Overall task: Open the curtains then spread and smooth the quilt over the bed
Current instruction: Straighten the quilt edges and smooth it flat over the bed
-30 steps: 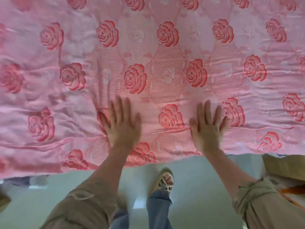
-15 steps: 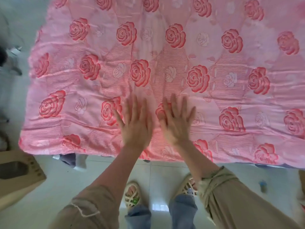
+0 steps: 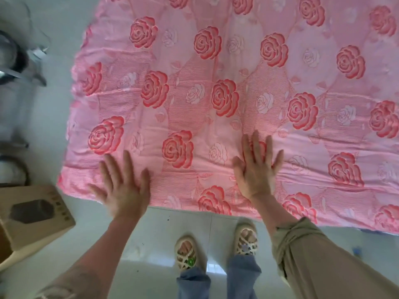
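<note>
Head view, looking down at the near edge of a bed. The pink quilt (image 3: 216, 83), printed with red and pale roses, lies spread over the bed and fills the far and right parts of the view. Its near-left corner is in sight, and its near edge hangs just above the pale tiled floor (image 3: 164, 231). Shallow creases run across the quilt near that edge and along its left side.

The left hand (image 3: 124, 190) lies over the near-left corner of the quilt. Its grip is open, with the fingers straight and fanned and nothing held. The hand is blurred, so whether the palm presses the cloth cannot be told. Its wrist lies over the floor.

The right hand (image 3: 255, 171) lies palm-down on the quilt, to the right of the left hand and slightly farther in, well apart from it. Its grip is likewise open, with the fingers spread flat on the cloth and partly covering one red rose. A rolled khaki sleeve (image 3: 313, 255) covers the right forearm.

Two feet in woven cream sandals (image 3: 246, 240) and blue jeans (image 3: 194, 283) stand on the floor between the arms, near the bed.

A cardboard box (image 3: 32, 214) stands on the floor at near left, just beside the quilt's corner. Dark objects farther along the left edge are too blurred to identify.
</note>
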